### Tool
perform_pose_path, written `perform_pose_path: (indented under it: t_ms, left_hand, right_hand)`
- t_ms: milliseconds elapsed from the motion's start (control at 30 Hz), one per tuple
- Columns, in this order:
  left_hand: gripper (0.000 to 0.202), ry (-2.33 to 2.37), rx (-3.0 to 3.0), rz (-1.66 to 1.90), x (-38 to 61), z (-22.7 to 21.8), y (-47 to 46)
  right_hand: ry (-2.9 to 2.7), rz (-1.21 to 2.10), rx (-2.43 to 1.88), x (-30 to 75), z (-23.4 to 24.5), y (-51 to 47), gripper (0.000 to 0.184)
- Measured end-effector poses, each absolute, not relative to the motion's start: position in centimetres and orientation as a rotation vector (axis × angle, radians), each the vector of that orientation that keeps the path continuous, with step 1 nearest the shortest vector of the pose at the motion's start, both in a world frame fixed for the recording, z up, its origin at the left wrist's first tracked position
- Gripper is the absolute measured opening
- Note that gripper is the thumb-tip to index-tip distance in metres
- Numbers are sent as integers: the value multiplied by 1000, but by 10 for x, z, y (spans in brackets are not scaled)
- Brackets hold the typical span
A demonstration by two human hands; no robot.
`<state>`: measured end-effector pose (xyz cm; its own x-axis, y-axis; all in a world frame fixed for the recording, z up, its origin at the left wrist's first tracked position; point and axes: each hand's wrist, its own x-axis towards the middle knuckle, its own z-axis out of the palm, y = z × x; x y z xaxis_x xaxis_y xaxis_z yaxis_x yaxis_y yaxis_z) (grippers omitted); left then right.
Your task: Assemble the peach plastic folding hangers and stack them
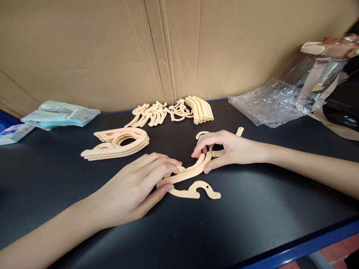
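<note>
Between my hands lies a cream plastic folding clothes hanger (193, 172), its curved arms low over the black table. My left hand (140, 183) grips its left end, thumb in front and fingers behind. My right hand (227, 147) pinches the other end between thumb and fingers. A hooked piece (185, 193) with a small hole reaches out to the right from beneath my left thumb; whether it is joined to the arms is hidden. Behind my right hand, another thin cream piece (239, 131) sticks out, and its rest is covered by the hand.
Left of centre lies a stack of folded hangers (123, 145). Loose hooked pieces (153, 114) and a bundle of curved arms (199, 109) line the back by a cardboard wall (112, 56). Clear plastic film (266, 101) and a strapped bottle (322, 71) stand right; a tissue pack (61, 114) lies left.
</note>
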<state>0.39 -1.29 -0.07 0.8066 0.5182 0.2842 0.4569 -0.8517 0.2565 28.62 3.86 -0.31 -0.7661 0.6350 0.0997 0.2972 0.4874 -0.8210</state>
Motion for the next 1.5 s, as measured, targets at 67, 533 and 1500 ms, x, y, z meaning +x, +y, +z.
perform_pose_path:
  t_ms: [67, 533, 1500]
  left_hand:
    - [22, 726, 2843, 512, 4, -1, -12]
    - [40, 783, 2938, 562, 2, -5, -11]
    - [34, 831, 3163, 425, 5, -2, -13]
  right_hand:
    - [-2343, 1198, -795, 286, -3, 39, 36]
    - [-2103, 847, -820, 284, -4, 31, 25]
    - [-2634, 151, -586, 283, -11, 30, 35]
